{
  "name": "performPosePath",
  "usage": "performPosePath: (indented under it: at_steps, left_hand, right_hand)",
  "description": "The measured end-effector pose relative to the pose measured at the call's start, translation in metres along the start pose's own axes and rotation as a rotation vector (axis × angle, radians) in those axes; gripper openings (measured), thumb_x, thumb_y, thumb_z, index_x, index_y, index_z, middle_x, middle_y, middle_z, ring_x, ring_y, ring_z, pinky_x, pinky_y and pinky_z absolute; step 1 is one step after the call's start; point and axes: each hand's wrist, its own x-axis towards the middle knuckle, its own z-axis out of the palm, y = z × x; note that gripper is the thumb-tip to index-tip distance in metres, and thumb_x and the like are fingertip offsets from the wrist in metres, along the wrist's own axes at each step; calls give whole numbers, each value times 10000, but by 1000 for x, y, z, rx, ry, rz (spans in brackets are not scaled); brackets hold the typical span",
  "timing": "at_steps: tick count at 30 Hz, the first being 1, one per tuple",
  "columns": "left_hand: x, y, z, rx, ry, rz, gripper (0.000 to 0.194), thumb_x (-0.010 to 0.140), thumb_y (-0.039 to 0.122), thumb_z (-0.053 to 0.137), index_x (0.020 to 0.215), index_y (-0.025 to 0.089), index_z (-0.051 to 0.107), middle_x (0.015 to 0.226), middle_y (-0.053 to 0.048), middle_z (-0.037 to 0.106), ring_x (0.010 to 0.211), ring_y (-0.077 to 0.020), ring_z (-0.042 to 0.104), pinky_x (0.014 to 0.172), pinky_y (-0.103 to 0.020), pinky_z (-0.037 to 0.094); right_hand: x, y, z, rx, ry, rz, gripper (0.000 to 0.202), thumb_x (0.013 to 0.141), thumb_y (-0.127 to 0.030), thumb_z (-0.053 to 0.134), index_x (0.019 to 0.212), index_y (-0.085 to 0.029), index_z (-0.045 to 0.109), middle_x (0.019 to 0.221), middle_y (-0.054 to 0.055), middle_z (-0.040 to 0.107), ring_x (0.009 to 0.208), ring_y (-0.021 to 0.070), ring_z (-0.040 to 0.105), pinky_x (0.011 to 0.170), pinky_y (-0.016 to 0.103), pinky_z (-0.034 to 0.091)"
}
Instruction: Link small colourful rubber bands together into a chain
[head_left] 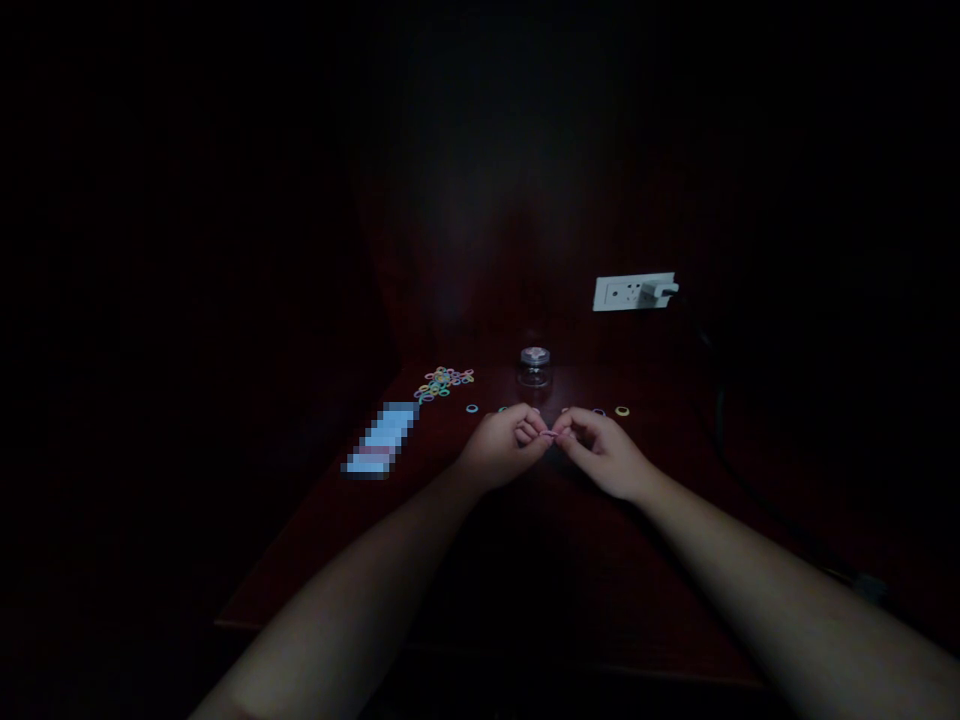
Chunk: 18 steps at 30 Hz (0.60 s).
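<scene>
Two hands pinching a small pink elastic band above a dark red tabletop.

The left hand [504,445] and right hand [600,448] meet fingertip to fingertip, each grasping one end of the pink band [549,435], which is stretched thin with its long axis running 9 to 3 o'clock; finer detail is lost in the dim light. At 11 o'clock from the hands lies a heap of coloured bands [444,381]; at 12 o'clock stands a small glass jar [534,367]; at 1 o'clock, a wall socket [634,292]. Loose bands, one yellow [622,411], lie just beyond the fingers.
</scene>
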Motion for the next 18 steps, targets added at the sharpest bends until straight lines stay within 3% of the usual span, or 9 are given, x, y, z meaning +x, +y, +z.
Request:
performPosePath:
  at_steps: [18]
  left_hand:
    - [0, -2, 0, 20, 15, 8, 178, 744, 283, 653, 777, 135, 560, 693, -10, 616, 599, -74, 560, 558, -182, 455]
  right_hand:
    - [1, 0, 1, -18, 28, -30, 135, 821, -282, 559, 767, -163, 593, 629, -12, 497, 562, 110, 427, 539, 237, 363]
